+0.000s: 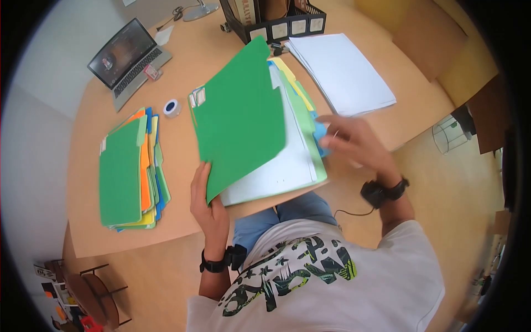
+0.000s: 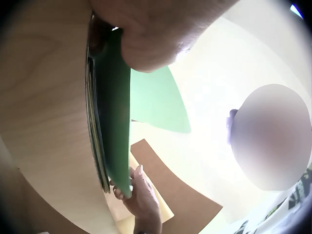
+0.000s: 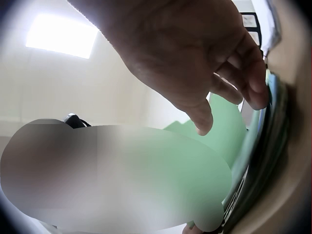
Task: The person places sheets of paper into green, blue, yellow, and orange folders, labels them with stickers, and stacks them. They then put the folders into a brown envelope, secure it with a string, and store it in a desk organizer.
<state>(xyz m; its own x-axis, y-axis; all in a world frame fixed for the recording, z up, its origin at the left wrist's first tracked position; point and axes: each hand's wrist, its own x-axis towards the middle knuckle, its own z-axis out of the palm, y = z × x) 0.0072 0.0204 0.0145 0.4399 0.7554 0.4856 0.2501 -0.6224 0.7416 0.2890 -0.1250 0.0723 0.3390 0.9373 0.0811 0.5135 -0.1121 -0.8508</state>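
Note:
A green file folder point(image 1: 243, 122) stands partly opened, its cover lifted over white paper sheets point(image 1: 271, 177). More folders with yellow, light green and blue tabs lie under it. My left hand point(image 1: 209, 193) grips the lower left edge of the green folder; in the left wrist view part of its fingers is hidden behind the folder. My right hand point(image 1: 359, 144), slightly blurred, is beside the right edge of the pile, fingertips right at a blue tab point(image 1: 319, 133). In the right wrist view its thumb is apart from the loosely bent fingers.
To the left lies a second stack of coloured folders point(image 1: 121, 171), with a tape roll point(image 1: 172, 108) and an open laptop point(image 1: 130, 58) behind. A stack of white paper point(image 1: 345, 74) lies at the right. A black file organizer point(image 1: 276, 25) stands at the back. The table's front edge point(image 1: 138, 243) is close to my body.

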